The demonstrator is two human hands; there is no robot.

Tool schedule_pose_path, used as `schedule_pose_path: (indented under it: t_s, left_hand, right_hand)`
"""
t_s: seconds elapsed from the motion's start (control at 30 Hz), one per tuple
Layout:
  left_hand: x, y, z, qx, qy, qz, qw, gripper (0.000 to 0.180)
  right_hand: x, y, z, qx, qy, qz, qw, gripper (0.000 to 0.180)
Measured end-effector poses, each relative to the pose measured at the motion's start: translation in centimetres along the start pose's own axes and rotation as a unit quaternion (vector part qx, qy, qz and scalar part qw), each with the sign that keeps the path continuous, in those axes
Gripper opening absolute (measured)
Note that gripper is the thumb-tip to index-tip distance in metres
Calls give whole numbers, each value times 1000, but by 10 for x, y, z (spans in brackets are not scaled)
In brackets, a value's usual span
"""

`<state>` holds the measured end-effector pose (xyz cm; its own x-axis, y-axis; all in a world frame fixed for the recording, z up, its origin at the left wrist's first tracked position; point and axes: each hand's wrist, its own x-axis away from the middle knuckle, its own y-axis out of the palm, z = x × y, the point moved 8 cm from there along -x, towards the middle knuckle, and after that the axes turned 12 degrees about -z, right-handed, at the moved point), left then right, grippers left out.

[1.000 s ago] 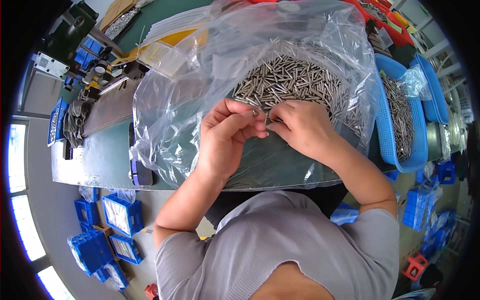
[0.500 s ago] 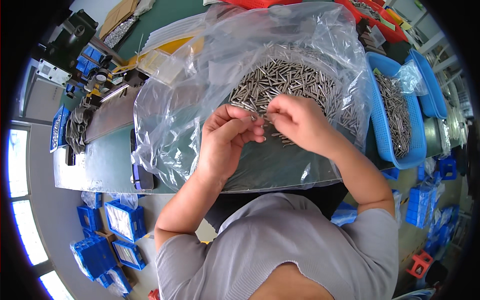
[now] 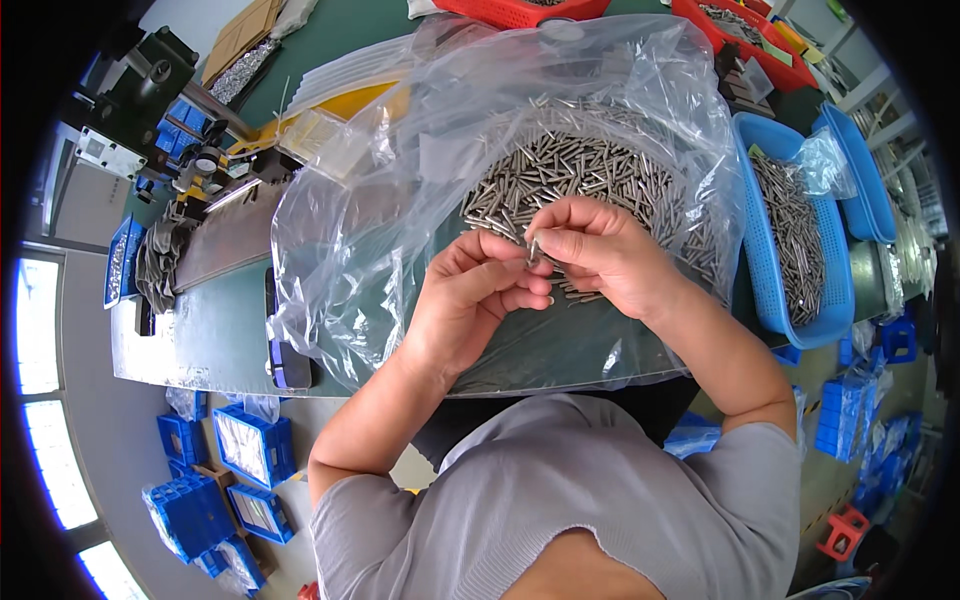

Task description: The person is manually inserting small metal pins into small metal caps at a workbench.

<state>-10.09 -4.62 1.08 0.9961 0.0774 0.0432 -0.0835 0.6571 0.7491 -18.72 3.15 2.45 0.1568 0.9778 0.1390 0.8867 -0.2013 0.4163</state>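
In front of my body both hands meet at the near edge of a pile of small metal pins (image 3: 570, 170). A short metal pin (image 3: 533, 249) stands about upright between my fingertips. My right hand (image 3: 610, 255) pinches it between thumb and forefinger. From the left, my left hand (image 3: 470, 300) is closed with its thumb and forefinger against the lower part of the same pin. Its other fingers are curled, and whether they hold more pieces cannot be seen. The pile lies in a clear plastic bag (image 3: 420, 210) spread over the green table (image 3: 440, 370).
A blue basket (image 3: 835, 270) of similar pins stands at the right, with another blue basket (image 3: 870, 190) behind it. Red baskets (image 3: 520, 12) sit at the far edge. A dark machine (image 3: 160, 75) and a dark phone-like object (image 3: 290, 365) are on the left.
My right hand has turned so its thumb and forefinger show around the pin. Both hands are slightly lower in the picture, and the left has shifted a little right.
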Motion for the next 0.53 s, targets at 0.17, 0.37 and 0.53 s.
schedule_pose_path:
  t_s: [0.17,0.37,0.53]
  left_hand:
    - [3,-2,2,3,17,8,1000,6]
    - [4,-5,1,-49,19,28,998,4]
    - [3,-3,4,-77,32,20,996,5]
  right_hand:
    - [-1,3,-8,85,-74,-25,993,9]
    - [3,6,-17,224,-92,3,970,7]
    - [2,-1,-8,228,-59,10,972,7]
